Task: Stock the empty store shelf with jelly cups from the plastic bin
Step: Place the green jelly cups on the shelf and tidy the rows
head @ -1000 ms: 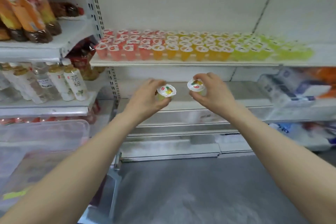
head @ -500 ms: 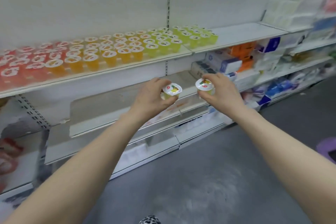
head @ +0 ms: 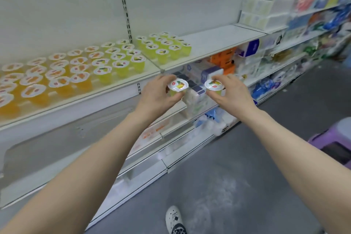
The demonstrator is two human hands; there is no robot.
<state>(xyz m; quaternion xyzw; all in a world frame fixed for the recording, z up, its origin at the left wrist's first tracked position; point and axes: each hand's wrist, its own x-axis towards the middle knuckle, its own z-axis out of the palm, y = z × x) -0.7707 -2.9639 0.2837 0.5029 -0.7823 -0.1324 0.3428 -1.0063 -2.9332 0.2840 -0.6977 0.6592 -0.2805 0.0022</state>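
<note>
My left hand [head: 158,97] grips a yellow-green jelly cup [head: 178,87] with a white foil lid. In my right hand [head: 230,94] is a second cup [head: 214,86] of the same kind. Both cups hang side by side in front of the shelving, below the white shelf [head: 214,42]. Rows of orange jelly cups [head: 57,76] fill the shelf's left part, and yellow-green cups [head: 163,47] stand further right. The stretch of shelf to the right of the green cups is bare. The plastic bin is out of view.
Boxed and bagged goods [head: 224,66] fill the lower shelves behind my hands. Tissue packs [head: 266,0] stack at the upper right. A purple stool [head: 334,140] stands on the grey floor at the right. My white shoe [head: 174,220] shows at the bottom.
My view has swung right along the shelving: the bottles and red cups at the left left the frame, the bare shelf end and stool came in. Both hands keep holding their cups.
</note>
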